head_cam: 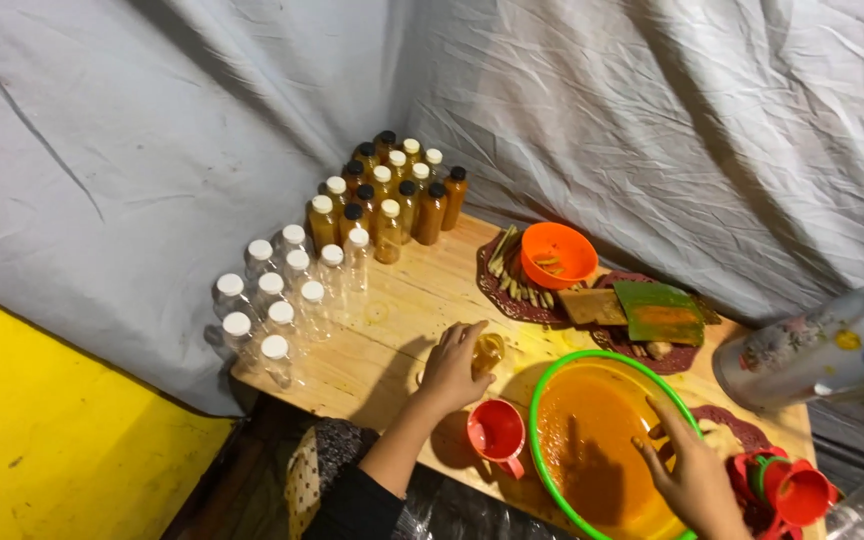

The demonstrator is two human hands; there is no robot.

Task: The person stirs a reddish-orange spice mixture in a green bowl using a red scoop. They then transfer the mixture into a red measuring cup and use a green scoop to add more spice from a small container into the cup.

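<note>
Near edge of the bare wooden table (392,330): large green-rimmed plastic basin of orange liquid (592,450). The right hand (697,478) rests loosely curled over its rim, apparently steadying it. A small red plastic cup with a handle (495,432) stands just beside the basin, within easy reach for scooping. A red and green funnel cluster (790,488) sits at the near right corner.

Middle: the left hand (452,370) is closed around a small clear bottle partly filled with amber liquid (489,352), holding it upright on the boards.

Left edge: empty clear bottles with white caps (277,295), grouped.

Far edge: filled amber bottles with black and white caps (392,190), kept apart from the empties. Beside them are an orange plastic bowl (557,255) and a folded green leaf (662,312) on dark woven mats.
</note>
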